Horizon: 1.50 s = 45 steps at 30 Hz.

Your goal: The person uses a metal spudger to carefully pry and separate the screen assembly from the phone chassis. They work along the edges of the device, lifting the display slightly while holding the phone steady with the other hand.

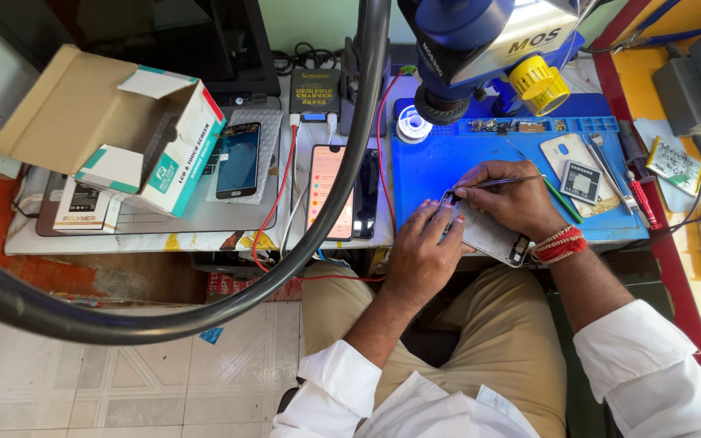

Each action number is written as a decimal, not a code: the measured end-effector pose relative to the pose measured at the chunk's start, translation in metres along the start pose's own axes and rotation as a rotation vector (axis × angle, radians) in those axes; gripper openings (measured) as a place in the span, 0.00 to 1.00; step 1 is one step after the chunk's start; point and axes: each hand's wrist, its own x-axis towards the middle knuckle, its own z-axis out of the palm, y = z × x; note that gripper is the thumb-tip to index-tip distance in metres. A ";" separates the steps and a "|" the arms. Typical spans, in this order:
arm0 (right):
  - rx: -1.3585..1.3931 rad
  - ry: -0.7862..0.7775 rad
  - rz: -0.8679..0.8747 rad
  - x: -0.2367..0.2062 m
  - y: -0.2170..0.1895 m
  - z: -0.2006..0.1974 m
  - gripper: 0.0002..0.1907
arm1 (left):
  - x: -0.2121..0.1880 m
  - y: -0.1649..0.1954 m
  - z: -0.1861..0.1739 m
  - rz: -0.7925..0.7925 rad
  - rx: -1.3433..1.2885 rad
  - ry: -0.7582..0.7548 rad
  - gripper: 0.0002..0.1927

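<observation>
Blue rubber repair mat [440, 166] on cluttered bench. Left hand [420, 253] fingers clamp opened grey phone [488, 234]; right hand [513, 197] pinches thin metal tweezers [506, 182], tips at the phone's top edge. Component work, seemingly; steadiness needed.

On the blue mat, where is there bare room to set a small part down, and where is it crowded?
Bare room: the middle of the blue mat, between the solder reel and the right hand. Crowded: the mat's right side, with a phone cover, a battery and screwdrivers, and the near edge, where the left hand steadies the opened phone.
</observation>
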 end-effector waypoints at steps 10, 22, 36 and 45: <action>0.350 0.115 -0.053 -0.049 0.023 -0.023 0.05 | -0.016 0.048 0.004 0.007 0.026 -0.014 0.24; -0.386 0.181 -0.446 -0.089 -0.007 -0.061 0.07 | -0.022 0.086 0.013 0.014 0.045 -0.005 0.25; -0.839 -0.079 -0.444 -0.103 -0.047 -0.057 0.16 | -0.034 0.071 -0.005 0.002 -0.001 -0.015 0.23; -0.183 0.149 -0.220 -0.098 -0.037 -0.021 0.09 | -0.037 0.063 -0.007 0.007 0.005 -0.016 0.21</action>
